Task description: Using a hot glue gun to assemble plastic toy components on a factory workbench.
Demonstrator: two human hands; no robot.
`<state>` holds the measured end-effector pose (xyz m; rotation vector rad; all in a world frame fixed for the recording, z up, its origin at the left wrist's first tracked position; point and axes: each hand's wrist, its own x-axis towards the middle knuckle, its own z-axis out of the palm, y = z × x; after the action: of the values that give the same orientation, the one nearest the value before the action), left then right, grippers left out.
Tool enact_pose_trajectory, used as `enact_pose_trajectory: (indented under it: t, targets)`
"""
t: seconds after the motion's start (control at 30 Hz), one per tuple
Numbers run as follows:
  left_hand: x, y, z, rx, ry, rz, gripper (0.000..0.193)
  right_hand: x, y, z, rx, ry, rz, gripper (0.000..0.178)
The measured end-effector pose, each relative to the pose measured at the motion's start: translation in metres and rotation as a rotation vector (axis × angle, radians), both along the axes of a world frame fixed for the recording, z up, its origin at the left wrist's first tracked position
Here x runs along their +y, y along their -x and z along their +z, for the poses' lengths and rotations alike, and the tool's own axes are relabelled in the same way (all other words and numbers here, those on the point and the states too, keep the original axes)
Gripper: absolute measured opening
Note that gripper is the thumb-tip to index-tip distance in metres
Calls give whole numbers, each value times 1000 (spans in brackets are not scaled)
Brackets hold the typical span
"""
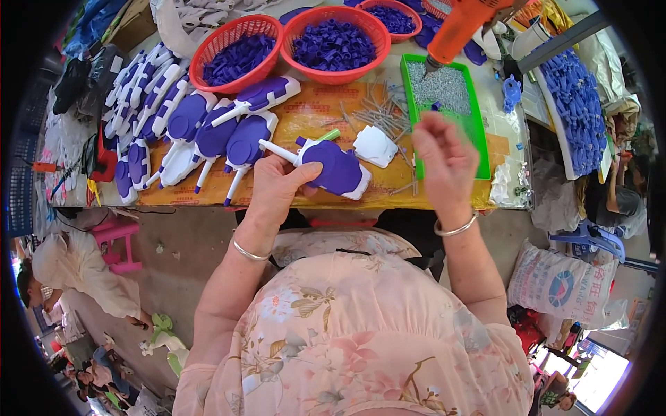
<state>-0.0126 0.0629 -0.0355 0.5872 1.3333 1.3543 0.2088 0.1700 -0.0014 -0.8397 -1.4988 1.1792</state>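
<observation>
My left hand (272,188) grips a purple and white plastic housing (334,168) with a narrow white stem, thumb on its purple face. A light green strip (328,136) sticks out at its far side. Over the green tray (479,149) of small silvery screws (444,90), my right hand (447,159) is raised with its fingers drawn together, slightly blurred. At its fingertips shows a small purple plastic piece (436,106). A white plastic cover (376,146) lies on the table between my hands, beside scattered metal rods (380,111).
Several purple and white housings (187,121) are piled at the left. Red baskets (336,78) of purple parts stand at the back. An orange power screwdriver (454,35) hangs above the tray. Blue parts (572,104) fill a board at the right. Another person (90,267) is at the lower left.
</observation>
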Motion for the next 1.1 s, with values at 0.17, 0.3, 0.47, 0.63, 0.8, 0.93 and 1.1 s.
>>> enact_pose_trajectory:
  t: [0.17, 0.3, 0.47, 0.63, 0.8, 0.93, 1.1]
  targets:
    - [1, -1, 1, 14, -14, 4, 19, 29, -8, 33, 82, -123, -109, 33]
    - [-2, -2, -1, -1, -55, 3, 18, 44, -2, 56, 100, -260, -120, 31]
    - [-2, -6, -1, -34, -149, -10, 16, 21, 14, 32, -296, -179, 305, 25]
    - [-3, -6, 2, -65, -217, -45, 26, -8, 26, 1, -507, -169, 537, 44]
    - [0, -6, 0, -97, -296, -52, 30, -17, 26, -3, -488, 17, 471, 41]
    - [4, -7, -2, -139, -346, -70, 31, -19, 29, -15, -215, 62, 392, 40]
    - [7, -3, -13, -135, -366, -111, 37, -25, 30, -10, -228, -95, 389, 40]
